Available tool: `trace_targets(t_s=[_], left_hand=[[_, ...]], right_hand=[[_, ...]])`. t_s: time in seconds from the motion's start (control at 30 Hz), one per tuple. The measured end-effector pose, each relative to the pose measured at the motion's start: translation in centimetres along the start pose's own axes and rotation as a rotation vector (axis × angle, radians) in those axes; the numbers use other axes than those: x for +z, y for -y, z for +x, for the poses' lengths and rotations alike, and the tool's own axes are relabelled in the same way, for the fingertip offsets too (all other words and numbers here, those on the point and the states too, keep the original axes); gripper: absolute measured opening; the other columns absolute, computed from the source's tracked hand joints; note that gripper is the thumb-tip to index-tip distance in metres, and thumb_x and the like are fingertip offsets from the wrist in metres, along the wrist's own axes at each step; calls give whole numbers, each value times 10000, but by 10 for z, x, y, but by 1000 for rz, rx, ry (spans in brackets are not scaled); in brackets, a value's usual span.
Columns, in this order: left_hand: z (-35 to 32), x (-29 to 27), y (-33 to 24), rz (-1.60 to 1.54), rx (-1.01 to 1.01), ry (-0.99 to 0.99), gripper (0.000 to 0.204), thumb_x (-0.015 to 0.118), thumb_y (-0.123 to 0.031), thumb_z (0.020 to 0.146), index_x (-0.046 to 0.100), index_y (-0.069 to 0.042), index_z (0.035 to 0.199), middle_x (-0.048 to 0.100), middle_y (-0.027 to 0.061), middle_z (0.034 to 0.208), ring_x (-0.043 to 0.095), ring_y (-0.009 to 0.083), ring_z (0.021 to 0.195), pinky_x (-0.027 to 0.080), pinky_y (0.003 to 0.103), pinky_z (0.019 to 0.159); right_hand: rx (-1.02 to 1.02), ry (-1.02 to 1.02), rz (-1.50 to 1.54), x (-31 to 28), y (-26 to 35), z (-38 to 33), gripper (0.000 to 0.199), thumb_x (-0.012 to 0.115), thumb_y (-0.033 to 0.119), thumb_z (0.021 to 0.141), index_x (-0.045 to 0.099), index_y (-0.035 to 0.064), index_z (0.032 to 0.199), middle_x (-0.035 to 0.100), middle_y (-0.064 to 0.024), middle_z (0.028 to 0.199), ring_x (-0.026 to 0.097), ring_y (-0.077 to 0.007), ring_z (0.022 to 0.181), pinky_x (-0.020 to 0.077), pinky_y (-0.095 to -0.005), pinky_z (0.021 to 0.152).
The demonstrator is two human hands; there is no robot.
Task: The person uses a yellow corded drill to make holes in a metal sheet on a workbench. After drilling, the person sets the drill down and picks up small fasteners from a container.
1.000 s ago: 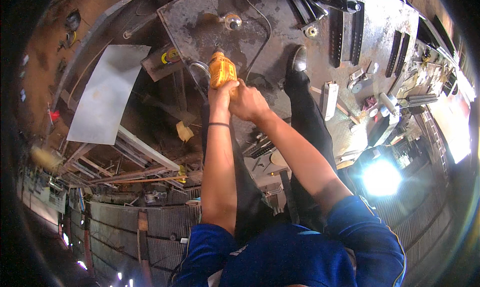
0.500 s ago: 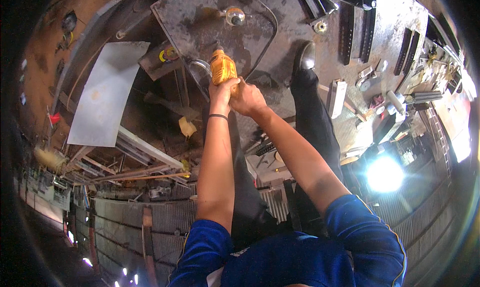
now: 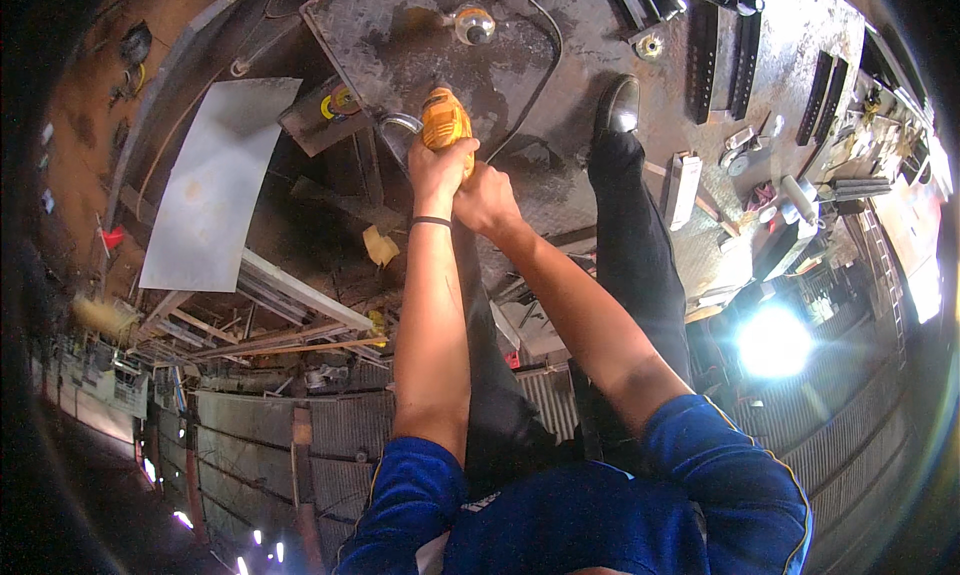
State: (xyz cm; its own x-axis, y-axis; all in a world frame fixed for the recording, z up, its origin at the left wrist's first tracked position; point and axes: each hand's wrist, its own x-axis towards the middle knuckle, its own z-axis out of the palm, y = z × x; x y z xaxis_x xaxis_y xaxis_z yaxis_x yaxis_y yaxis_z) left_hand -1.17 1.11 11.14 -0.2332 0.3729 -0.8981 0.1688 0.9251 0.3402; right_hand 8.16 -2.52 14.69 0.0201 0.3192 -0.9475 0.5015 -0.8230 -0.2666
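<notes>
I see the steel plate [image 3: 600, 35] underfoot. At its near-left edge sits the yellow power tool [image 3: 445, 125]. My left hand [image 3: 437, 170] wraps its body firmly; my right hand [image 3: 487, 200], just beside, clamps the rear.

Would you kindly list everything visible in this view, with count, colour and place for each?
Power tool: one, yellow-orange, centre top, gripped by both hands over the steel plate.
Steel plate: one, grey and rusty, on the floor at the top.
Cable: one, dark, curving across the plate.
Round part: one, pale with an orange edge, on the plate above the tool.
Metal sheet: one, light grey, left.
Dark bars: several, black, upper right.
Bright lamp: one, white, right.
Shoe: one, black, on the plate.
Trouser leg: one in clear view, black, right of centre.
Sleeves: two, blue, bottom.
Wristband: one, dark, left wrist.
Left hand: on the tool.
Right hand: on the tool, beside the left.
</notes>
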Motion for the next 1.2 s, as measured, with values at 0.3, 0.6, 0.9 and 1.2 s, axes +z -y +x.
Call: trace_targets(t_s=[0.3, 0.6, 0.9, 1.2], left_hand=[[5, -3, 13, -88, -16, 11, 458, 859, -123, 699, 661, 35, 1080, 707, 102, 993, 683, 195, 836, 559, 359, 745], [6, -3, 19, -167, -65, -24, 506, 872, -119, 681, 655, 35, 1111, 703, 106, 1024, 683, 198, 861, 558, 357, 758], [2, -6, 8, -91, -33, 8, 453, 862, -121, 696, 664, 34, 1072, 702, 97, 984, 678, 191, 840, 558, 355, 744], [5, -6, 16, -162, -29, 17, 477, 879, -146, 703, 677, 22, 1101, 715, 98, 1014, 691, 195, 863, 568, 361, 752]], right_hand=[[43, 43, -7, -2, 6, 3, 516, 695, 366, 824, 673, -94, 1056, 665, -372, 1086, 648, -486, 1088, 522, -537, 946], [95, 60, -112, -5, 8, -1, 502, 684, 359, 834, 658, -82, 1072, 679, -344, 1078, 641, -481, 1100, 521, -516, 944], [38, 48, -75, 8, -1, 7, 452, 658, 337, 853, 674, -75, 1039, 680, -348, 1055, 648, -485, 1072, 523, -515, 945], [65, 35, -29, 5, 8, 2, 490, 694, 355, 811, 693, -74, 1046, 685, -342, 1065, 661, -467, 1082, 525, -512, 964]])
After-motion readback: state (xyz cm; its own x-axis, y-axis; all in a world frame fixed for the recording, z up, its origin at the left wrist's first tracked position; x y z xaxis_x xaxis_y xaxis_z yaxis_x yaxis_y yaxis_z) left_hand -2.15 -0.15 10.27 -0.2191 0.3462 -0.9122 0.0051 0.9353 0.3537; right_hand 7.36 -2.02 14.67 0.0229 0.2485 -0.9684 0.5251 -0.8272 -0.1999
